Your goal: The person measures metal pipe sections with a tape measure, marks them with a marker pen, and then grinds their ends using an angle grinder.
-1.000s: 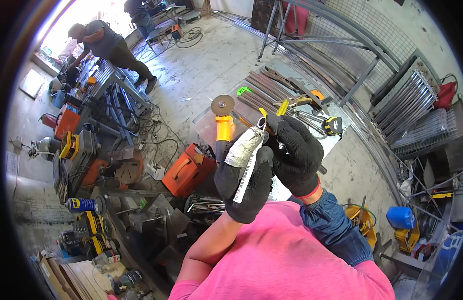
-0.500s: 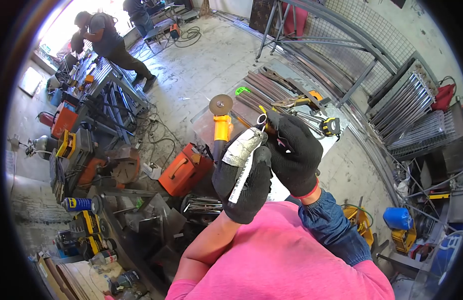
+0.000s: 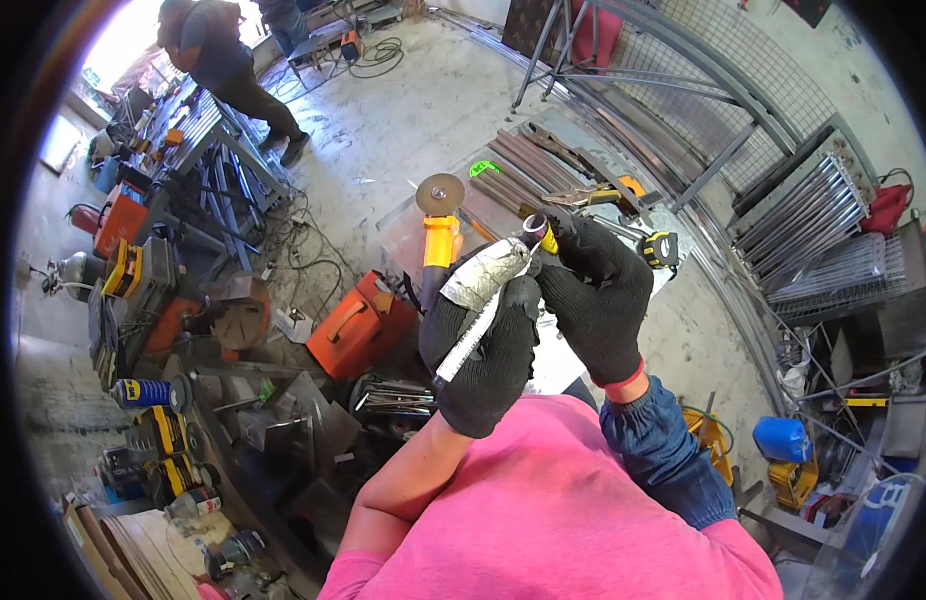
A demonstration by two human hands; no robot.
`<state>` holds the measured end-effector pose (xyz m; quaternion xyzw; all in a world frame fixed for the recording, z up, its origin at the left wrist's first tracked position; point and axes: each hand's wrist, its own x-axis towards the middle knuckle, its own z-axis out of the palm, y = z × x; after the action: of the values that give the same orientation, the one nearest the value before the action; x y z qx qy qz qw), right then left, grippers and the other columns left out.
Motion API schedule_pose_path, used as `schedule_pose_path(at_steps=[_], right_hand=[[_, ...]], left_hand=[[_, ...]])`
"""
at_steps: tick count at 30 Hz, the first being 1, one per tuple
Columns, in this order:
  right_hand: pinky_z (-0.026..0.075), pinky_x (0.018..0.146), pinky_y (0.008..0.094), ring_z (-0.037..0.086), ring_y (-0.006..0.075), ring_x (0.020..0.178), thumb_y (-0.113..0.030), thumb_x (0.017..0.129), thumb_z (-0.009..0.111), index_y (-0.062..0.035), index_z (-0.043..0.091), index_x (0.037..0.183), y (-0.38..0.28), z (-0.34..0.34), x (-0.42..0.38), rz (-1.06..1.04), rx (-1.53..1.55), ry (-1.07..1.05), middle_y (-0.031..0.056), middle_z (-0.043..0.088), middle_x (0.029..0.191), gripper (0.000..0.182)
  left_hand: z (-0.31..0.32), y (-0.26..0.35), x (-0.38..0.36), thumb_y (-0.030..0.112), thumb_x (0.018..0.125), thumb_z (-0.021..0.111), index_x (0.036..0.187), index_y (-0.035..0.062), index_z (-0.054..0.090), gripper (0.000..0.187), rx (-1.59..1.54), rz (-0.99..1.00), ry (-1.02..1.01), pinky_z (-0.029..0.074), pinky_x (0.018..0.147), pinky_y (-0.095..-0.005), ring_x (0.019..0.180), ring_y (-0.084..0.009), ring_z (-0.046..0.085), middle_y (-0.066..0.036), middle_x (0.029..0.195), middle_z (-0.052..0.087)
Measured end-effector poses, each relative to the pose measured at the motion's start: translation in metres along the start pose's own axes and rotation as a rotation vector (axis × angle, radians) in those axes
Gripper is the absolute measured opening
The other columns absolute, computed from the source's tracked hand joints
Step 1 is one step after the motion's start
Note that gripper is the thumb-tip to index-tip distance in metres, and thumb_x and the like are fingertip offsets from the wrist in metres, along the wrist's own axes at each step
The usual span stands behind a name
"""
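Observation:
My left hand (image 3: 483,355), in a black glove with silver tape around a finger, is closed on a slim white stick (image 3: 467,345) with dark print. The stick slants across the palm, its far part hidden by the fingers. My right hand (image 3: 601,300), also black-gloved, has its fingers pinched around a small tube (image 3: 534,226) with a round open end and a yellow part beside it. The hands nearly meet at the fingertips. Just beyond the left hand stands an angle grinder (image 3: 442,240) with a cutting disc. Steel bars (image 3: 528,165) and a tape measure (image 3: 661,250) lie past the right hand.
An orange machine case (image 3: 363,325) sits on the floor at left. Cables (image 3: 313,250) trail across the concrete. A person (image 3: 228,70) leans over a cluttered bench at upper left. A steel frame (image 3: 663,60) and a rack of rods (image 3: 803,215) are at right.
The small tube's round end has tilted up and shifted slightly right, and more yellow shows beside it. My right hand has turned a little. The view has shifted slightly.

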<state>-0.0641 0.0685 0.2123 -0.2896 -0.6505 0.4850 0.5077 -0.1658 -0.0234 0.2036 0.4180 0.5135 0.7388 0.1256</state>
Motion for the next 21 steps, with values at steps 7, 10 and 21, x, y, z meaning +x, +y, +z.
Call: schedule_pose_path(at_steps=[7,10,21], right_hand=[[0.053,0.061,0.0228,0.068,0.0077,0.078,-0.004,0.094,0.079,0.004,0.075,0.122,-0.009,0.0,-0.001,0.163,0.049,-0.035,0.0066,0.079,0.104,0.029],[0.047,0.05,0.0231,0.068,0.01,0.064,-0.003,0.094,0.079,0.005,0.074,0.118,-0.011,0.0,0.001,0.218,0.213,0.015,0.008,0.075,0.084,0.026],[0.047,0.045,0.0289,0.061,0.018,0.057,-0.012,0.096,0.068,0.0058,0.062,0.126,0.004,-0.015,0.008,0.458,0.536,-0.09,0.0169,0.07,0.099,0.036]], left_hand=[[0.0,0.002,0.003,-0.008,0.092,0.075,0.12,-0.0026,0.075,0.028,0.001,0.052,-0.02,0.059,0.089,-0.0367,0.101,-0.0255,0.073,-0.015,0.113,0.077],[0.0,0.0,0.004,-0.008,0.092,0.075,0.118,-0.0026,0.075,0.026,0.012,0.07,-0.018,0.059,0.088,-0.0363,0.1,-0.0251,0.073,-0.016,0.112,0.077],[-0.003,-0.001,-0.005,-0.004,0.1,0.071,0.127,-0.0039,0.071,0.027,-0.185,0.023,0.024,0.06,0.082,-0.0316,0.098,-0.0193,0.073,-0.015,0.114,0.074]])
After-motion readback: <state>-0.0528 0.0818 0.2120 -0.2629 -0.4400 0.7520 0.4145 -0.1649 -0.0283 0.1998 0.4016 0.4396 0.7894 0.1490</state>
